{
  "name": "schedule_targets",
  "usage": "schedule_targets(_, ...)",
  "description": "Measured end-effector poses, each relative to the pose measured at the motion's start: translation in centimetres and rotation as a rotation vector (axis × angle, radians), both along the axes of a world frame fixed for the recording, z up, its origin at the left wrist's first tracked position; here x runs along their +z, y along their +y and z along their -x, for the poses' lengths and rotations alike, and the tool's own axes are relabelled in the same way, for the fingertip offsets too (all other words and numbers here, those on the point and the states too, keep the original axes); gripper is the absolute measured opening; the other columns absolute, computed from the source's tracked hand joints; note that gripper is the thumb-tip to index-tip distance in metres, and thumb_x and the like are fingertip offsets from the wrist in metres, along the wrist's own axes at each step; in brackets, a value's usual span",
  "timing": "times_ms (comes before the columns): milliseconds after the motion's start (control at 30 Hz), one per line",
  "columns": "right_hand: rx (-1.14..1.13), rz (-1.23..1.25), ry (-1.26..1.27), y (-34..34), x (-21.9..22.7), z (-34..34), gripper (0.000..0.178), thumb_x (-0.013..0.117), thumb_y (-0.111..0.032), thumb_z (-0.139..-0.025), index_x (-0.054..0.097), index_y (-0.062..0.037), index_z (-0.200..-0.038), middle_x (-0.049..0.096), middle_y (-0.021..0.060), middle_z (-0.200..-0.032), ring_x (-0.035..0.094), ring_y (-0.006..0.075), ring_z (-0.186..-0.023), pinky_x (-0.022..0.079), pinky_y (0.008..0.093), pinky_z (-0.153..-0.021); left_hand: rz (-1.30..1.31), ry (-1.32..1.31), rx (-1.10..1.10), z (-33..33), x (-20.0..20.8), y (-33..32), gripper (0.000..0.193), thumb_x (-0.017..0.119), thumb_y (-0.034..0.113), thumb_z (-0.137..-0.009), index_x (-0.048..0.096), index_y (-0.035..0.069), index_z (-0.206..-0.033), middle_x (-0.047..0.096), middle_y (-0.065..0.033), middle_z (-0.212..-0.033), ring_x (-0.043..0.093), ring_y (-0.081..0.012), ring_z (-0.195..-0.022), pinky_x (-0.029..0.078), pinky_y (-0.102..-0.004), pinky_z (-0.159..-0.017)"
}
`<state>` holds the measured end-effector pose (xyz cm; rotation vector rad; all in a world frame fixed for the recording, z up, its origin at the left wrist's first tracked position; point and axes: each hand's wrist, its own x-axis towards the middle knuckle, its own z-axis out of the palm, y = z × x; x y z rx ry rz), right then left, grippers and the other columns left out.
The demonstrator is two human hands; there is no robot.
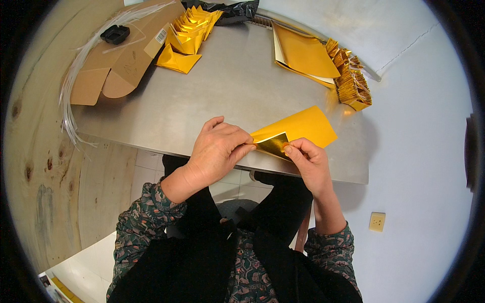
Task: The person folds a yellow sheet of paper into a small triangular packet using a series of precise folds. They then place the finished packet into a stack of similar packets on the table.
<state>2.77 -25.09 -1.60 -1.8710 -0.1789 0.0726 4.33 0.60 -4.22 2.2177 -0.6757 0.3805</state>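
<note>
A sheet of gold paper [303, 126] lies near the front edge of the metal table, with one corner turned over to show a shinier gold face. My left hand [217, 146] pinches the left end of this sheet between thumb and forefinger. At the folded flap, my right hand [308, 159] grips the paper between thumb and fingers. Folded gold paper pieces [179, 60] stand in a row at the back left. Toward the back right rests a stack of flat gold sheets [305, 48].
Tied bundles of folded gold paper [351, 81] sit by the right wall. On the left, a cardboard box [121, 63] carries a small black tray [115, 34] and white plastic strips [68, 101]. A black plastic bag [237, 11] lies at the back of the metal table [227, 86].
</note>
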Motion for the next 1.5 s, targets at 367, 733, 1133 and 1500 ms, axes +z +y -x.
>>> schedule_targets(367,-0.018,0.157,-0.144,-0.4,-0.5,-0.3,0.012,0.072,-0.012,-0.099,0.069,-0.0009,-0.097,0.06,0.0014,-0.084,0.053,0.0119,-0.079,0.044,0.0267,-0.072,0.014,-0.001,0.02,-0.1,0.0,-0.1,0.013,0.078,0.023,-0.093,0.074,0.011,-0.096,0.073,-0.0031,-0.089,0.069,-0.0232,-0.091,0.04,-0.0489,-0.114)
schedule_targets(733,-0.052,0.483,-0.451,0.2,0.3,-0.8,0.007,0.066,-0.008,-0.098,0.063,-0.0029,-0.094,0.064,0.0134,-0.082,0.06,0.0314,-0.081,0.047,0.0409,-0.074,-0.047,-0.153,0.08,0.3,-0.2,-0.4,0.012,0.08,0.021,-0.09,0.075,0.012,-0.096,0.072,-0.0009,-0.104,0.065,-0.0224,-0.101,0.04,-0.0479,-0.111)
schedule_targets(1133,-0.025,0.545,-0.441,0.7,0.7,-2.7,0.007,0.068,-0.01,-0.096,0.064,-0.0033,-0.095,0.066,0.013,-0.084,0.061,0.0336,-0.082,0.047,0.0419,-0.078,-0.063,-0.176,0.158,0.3,-0.2,-0.8,0.015,0.081,0.018,-0.086,0.067,0.011,-0.086,0.065,-0.0028,-0.1,0.059,-0.0252,-0.098,0.044,-0.0417,-0.095)
schedule_targets(1500,-0.061,0.522,-0.419,0.9,-0.1,-3.6,0.007,0.072,-0.011,-0.092,0.07,-0.0048,-0.093,0.066,0.0094,-0.088,0.058,0.0301,-0.086,0.047,0.0397,-0.079,-0.104,-0.122,0.174,0.3,0.0,-1.0,0.017,0.079,0.018,-0.087,0.065,0.01,-0.091,0.061,-0.0049,-0.1,0.057,-0.0281,-0.097,0.044,-0.0443,-0.095)
